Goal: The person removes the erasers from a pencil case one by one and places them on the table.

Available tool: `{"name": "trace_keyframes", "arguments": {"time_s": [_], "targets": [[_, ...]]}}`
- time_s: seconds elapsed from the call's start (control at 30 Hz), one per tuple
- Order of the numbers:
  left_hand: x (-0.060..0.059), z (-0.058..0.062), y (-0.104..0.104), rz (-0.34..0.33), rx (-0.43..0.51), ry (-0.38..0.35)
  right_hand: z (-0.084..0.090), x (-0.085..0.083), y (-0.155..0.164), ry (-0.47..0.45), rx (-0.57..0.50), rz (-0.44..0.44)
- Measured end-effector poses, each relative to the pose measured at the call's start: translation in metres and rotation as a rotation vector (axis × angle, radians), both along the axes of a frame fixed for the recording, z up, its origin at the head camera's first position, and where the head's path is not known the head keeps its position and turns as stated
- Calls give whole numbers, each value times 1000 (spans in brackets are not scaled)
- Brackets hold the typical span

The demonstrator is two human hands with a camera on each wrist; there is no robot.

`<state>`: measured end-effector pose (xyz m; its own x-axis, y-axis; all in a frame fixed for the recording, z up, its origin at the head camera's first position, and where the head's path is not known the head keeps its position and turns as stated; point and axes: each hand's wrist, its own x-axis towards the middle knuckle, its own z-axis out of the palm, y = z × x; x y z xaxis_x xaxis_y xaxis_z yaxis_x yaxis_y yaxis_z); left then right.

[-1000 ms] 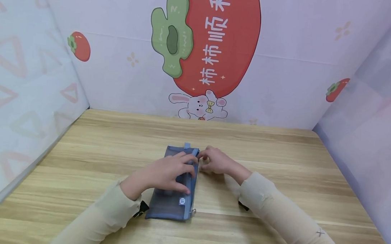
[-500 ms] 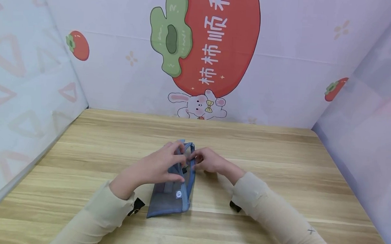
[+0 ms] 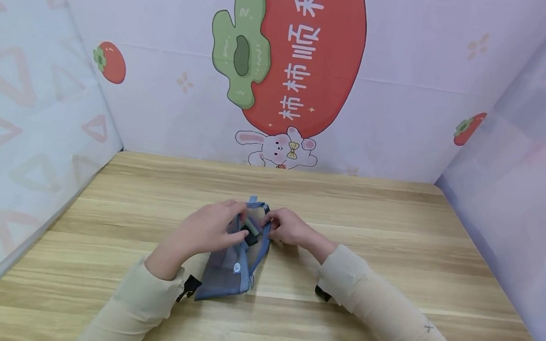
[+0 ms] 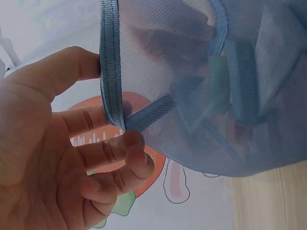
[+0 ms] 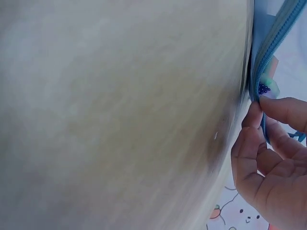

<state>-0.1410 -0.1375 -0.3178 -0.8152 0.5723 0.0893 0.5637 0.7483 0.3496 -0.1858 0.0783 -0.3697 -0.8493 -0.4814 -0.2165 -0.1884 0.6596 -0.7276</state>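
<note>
- Pouch: blue mesh zip pouch (image 3: 233, 262) on the wooden table (image 3: 388, 234), far end now lifted and mouth wider than a second ago.
- Left hand (image 3: 205, 231): fingers curled on left rim.
- Right hand (image 3: 286, 227): fingertips pinching zipper edge (image 5: 264, 76).

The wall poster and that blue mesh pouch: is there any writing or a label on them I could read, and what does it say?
"柿柿顺": white characters down the red persimmon on the wall poster; a further character at the top edge is cut off by the frame.
Small round white label on the blue mesh pouch, held by the left hand and right hand: too small to read.
Wrist views: no readable text.
</note>
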Motion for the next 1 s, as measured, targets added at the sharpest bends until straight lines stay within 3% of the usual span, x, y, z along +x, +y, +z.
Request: {"name": "trace_keyframes", "arguments": {"time_s": [0.13, 0.37, 0.67, 0.83, 1.0], "targets": [[-3, 3, -7, 15, 41, -52, 3, 1, 2, 28, 10, 1], [-5, 6, -18, 22, 75, -45, 5, 2, 2, 91, 24, 20], [-6, 6, -15, -4, 114, -66, 6, 8, -2, 127, 40, -8], [-7, 5, -13, -5, 117, -81, 10, 14, -4, 202, 78, -57], [-7, 6, -11, -10, 110, -85, 12, 19, -6, 267, 49, -42]]}}
